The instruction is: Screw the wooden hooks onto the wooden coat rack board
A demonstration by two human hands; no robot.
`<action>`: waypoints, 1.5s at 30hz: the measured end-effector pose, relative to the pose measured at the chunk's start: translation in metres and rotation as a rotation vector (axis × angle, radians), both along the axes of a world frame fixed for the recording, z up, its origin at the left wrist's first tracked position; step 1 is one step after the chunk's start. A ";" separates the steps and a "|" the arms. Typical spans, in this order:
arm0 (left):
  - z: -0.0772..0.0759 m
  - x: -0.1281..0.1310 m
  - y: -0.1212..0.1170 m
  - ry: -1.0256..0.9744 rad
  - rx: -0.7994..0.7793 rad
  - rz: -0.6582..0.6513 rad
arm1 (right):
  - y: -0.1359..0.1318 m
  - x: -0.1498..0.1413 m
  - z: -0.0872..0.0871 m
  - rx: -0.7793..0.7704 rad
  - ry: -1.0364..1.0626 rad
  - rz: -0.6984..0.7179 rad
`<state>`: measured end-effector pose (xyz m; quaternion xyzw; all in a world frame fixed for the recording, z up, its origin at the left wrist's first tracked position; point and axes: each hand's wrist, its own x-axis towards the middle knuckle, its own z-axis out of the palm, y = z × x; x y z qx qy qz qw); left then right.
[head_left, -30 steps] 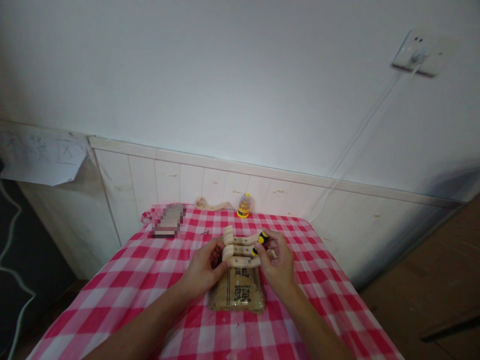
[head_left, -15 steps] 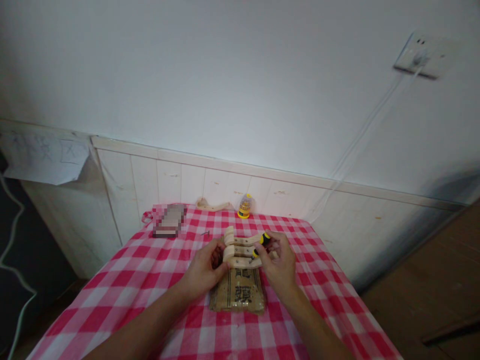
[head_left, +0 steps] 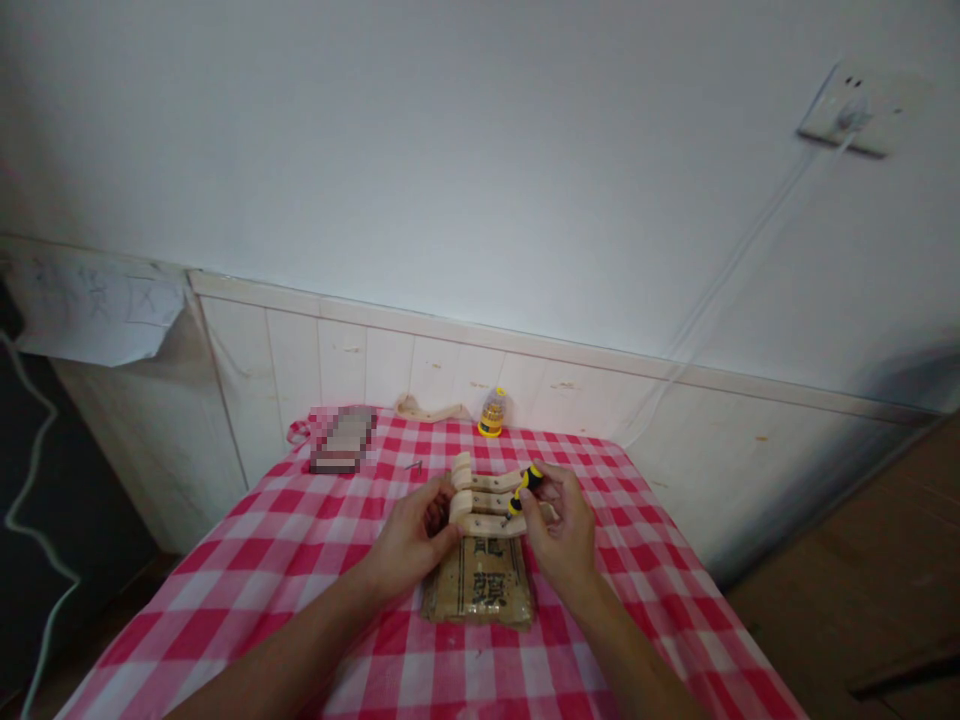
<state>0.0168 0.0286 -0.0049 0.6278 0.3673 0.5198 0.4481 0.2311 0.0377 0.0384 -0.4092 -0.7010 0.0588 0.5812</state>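
Note:
My left hand (head_left: 417, 530) is closed around the left, upturned end of a pale wooden piece (head_left: 487, 525) made of curved slats with small dark screws or holes in them. The slats rest above a brown cardboard package (head_left: 480, 592) with dark printed characters. Pinched in the fingers of my right hand (head_left: 561, 520) is a black and yellow screwdriver (head_left: 531, 478). It leans over the nearest slat, its tip down near a dark spot on the wood. My right palm hides the slats' right ends in part.
A red and white checked cloth (head_left: 360, 640) covers the table. Toward the wall stand a yellow-capped screwdriver-set bottle (head_left: 492, 413) and another curved wooden piece (head_left: 431, 412). Small screws (head_left: 414, 465) and a blurred-out flat object (head_left: 343, 440) lie at the back left.
The screwdriver's handle has shifted slightly and more of it shows between my right fingers. My left hand keeps its hold on the wood. The whole view has drifted a little.

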 end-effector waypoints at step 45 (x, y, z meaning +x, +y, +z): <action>0.015 0.003 -0.005 -0.087 -0.029 -0.020 | 0.001 -0.003 0.005 0.087 -0.062 -0.076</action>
